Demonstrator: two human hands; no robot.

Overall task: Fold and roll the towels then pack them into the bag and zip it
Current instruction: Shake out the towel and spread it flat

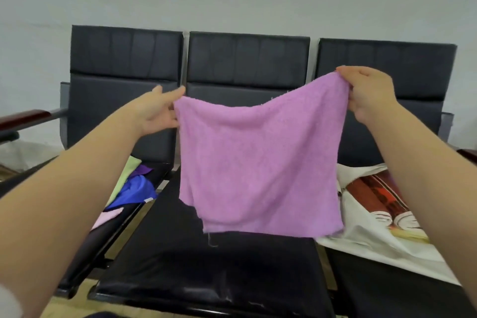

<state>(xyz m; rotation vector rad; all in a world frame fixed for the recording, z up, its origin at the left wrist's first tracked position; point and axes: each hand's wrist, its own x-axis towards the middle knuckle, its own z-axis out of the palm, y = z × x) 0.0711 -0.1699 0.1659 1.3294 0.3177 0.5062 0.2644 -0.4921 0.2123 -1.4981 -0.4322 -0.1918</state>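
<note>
Left hand (157,111) and right hand (366,93) are each pinching a top corner of one lilac towel (260,162), holding it spread above the middle of three black seats (206,266). Four coloured towels (136,186) are lying at its 8 o'clock, one printed bag (374,214) at 4 o'clock.

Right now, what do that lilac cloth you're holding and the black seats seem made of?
The lilac towel looks like terry or microfibre: fuzzy matte nap, limp drape, a loose thread below. The bench seats look like black leather or vinyl: smooth, faint sheen, creased.
</note>
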